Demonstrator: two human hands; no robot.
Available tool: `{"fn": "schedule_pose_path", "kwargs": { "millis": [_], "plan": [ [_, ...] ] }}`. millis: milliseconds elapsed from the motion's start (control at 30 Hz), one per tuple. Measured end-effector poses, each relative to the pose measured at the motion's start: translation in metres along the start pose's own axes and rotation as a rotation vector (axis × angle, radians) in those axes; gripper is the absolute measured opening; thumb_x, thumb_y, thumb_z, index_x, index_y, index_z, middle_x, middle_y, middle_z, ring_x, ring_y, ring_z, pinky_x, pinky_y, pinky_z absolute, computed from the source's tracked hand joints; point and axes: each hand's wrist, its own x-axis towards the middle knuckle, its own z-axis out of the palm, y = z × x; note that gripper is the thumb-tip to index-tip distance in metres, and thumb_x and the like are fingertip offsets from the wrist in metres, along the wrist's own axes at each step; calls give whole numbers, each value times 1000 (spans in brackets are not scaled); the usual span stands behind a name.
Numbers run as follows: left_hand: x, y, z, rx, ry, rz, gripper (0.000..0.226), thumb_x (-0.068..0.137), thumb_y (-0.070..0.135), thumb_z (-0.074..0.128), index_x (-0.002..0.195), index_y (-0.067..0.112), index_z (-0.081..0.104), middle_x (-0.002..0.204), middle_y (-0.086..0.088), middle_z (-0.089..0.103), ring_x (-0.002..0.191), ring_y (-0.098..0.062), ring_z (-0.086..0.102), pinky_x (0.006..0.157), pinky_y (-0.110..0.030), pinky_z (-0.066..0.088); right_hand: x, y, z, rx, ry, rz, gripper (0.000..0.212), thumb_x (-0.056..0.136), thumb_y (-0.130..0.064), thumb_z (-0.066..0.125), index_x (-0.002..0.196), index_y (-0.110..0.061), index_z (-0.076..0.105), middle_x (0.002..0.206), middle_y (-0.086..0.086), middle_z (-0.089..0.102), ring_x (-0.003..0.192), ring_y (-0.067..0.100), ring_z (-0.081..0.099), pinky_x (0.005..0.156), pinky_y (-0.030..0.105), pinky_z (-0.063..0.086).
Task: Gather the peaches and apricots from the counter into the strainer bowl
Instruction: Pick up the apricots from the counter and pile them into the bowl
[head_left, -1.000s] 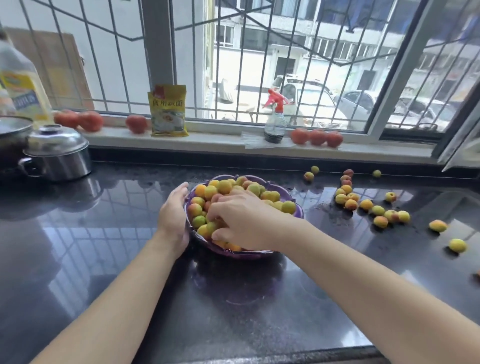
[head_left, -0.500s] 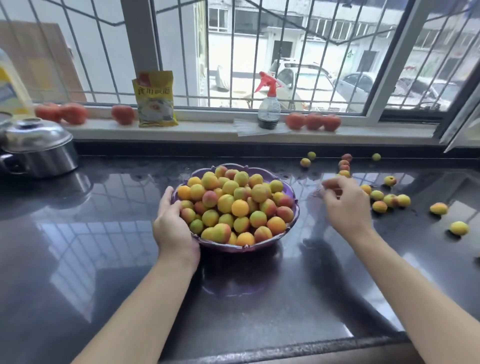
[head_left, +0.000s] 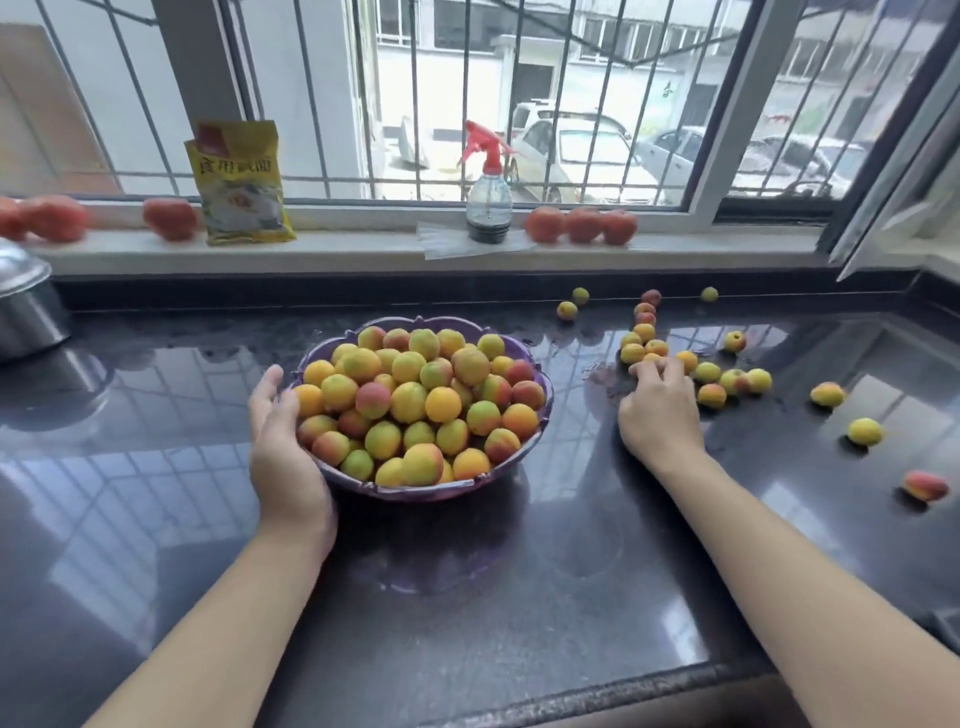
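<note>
Fruit-gathering is under way: the strainer bowl (head_left: 540, 410) is steadied by the open left hand (head_left: 283, 441), while loose apricots (head_left: 644, 343) on the table (head_left: 519, 597) are being clutched by the right hand (head_left: 657, 410); carrying them over is called for next.

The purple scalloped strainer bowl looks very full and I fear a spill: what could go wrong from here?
1. The purple scalloped strainer bowl is heaped above its rim; added fruit may roll off.
2. The right hand reaches into a tight cluster of small yellow-orange fruits; neighbours could scatter on the glossy dark counter.
3. The red-blushed fruit lies far right, easily missed.
</note>
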Motion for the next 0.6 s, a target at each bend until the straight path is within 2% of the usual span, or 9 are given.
{"fn": "schedule_pose_path", "kwargs": {
  "millis": [67,133,233,300,467,600],
  "plan": [
    [13,2,-4,-67,-81,-84,59,98,47,58,149,17,58,145,-12,65,135,-30,63,115,-51,49,7,1,5,-91,7,-63,31,94,-11,49,122,-5,59,136,20,42,114,40,43,100,46,38],
    [19,1,-7,-117,-125,-165,57,103,45,56,147,8,60,142,-17,67,133,-33,64,112,-51,50,18,2,8,-128,5,-76,31,96,-18,49,123,-6,60,142,20,39,121,41,40,105,48,37],
    [22,-3,-12,-117,-102,-143,58,99,43,63,148,11,60,146,-16,65,136,-34,62,116,-57,46,32,4,12,-144,-16,-26,33,98,-28,48,124,-11,59,151,19,31,131,42,34,112,50,32],
    [25,-7,-15,-114,-82,-106,56,99,40,64,148,12,60,146,-14,65,135,-32,63,116,-56,47,35,4,15,-140,-21,-3,31,98,-29,48,122,-12,58,151,18,31,129,42,36,109,50,35],
    [30,-7,-18,-148,-140,-131,61,99,40,66,151,8,56,149,-19,61,139,-36,60,119,-56,44,38,9,17,-66,-40,40,29,97,-19,46,121,-7,54,144,19,40,122,43,47,98,48,41],
    [28,-7,-17,-153,-165,-141,58,103,39,59,151,6,55,149,-20,61,139,-36,59,120,-56,43,39,13,16,-19,36,56,23,95,-5,47,116,0,55,129,26,46,114,45,50,93,46,41]
  ]
}}
